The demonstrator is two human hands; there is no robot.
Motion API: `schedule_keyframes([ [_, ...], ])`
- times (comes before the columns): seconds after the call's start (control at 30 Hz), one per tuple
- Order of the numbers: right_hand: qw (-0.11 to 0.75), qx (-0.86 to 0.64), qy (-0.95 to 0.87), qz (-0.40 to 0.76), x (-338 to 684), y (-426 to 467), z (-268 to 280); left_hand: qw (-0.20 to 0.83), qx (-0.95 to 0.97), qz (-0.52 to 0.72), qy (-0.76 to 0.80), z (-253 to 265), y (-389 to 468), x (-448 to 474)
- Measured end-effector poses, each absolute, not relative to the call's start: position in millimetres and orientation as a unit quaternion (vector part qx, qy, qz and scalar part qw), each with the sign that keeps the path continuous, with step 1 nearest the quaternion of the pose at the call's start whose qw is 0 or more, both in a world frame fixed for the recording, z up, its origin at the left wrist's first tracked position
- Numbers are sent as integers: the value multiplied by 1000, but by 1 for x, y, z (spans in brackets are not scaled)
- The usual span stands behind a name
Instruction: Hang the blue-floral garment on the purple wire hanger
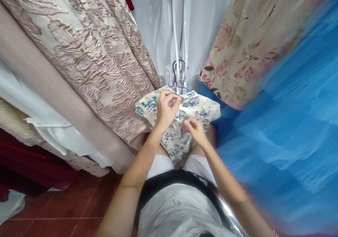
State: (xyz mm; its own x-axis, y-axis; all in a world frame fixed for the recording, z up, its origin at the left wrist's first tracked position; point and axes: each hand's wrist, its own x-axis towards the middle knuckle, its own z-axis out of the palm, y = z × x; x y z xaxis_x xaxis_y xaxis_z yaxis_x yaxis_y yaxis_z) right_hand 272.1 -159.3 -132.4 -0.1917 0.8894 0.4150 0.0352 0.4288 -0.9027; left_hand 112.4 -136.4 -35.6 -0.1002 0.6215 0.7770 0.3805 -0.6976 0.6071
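Observation:
A white dress with blue flowers (171,142) hangs in front of my knees on a purple hanger (174,75). At the top of its centre seam, my left hand (167,109) pinches the neckline edge between thumb and fingers. My right hand (195,129) is a little lower, to the right of that seam, with its fingers curled together close to the cloth. Whatever those fingers may hold is too small to make out. The dress's short sleeves spread out to both sides, and its lower part hangs down between my legs.
Pink and gold brocade cloth (79,54) hangs on the left, floral cloth (237,50) and blue tulle (285,142) on the right. White straps (175,29) hang behind the hanger before pale fabric (150,25). Red floor tiles (87,198) show at lower left.

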Motion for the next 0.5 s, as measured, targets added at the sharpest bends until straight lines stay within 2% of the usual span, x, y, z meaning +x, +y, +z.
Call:
schedule_keyframes([
  [0.07, 560, -303, -629, 447, 259, -148, -102, -1, 701, 607, 376, -37, -137, 108],
  [0.17, 593, -262, -589, 483, 240, -129, -69, -50, 762, 542, 351, -33, -133, 96],
  [0.3, 624, -265, -529, 510, 228, -115, -52, -57, 811, 486, 322, -25, -128, 78],
  [0.5, 616, -289, -510, 526, 219, -121, -55, -56, 798, 507, 320, -21, -124, 78],
])
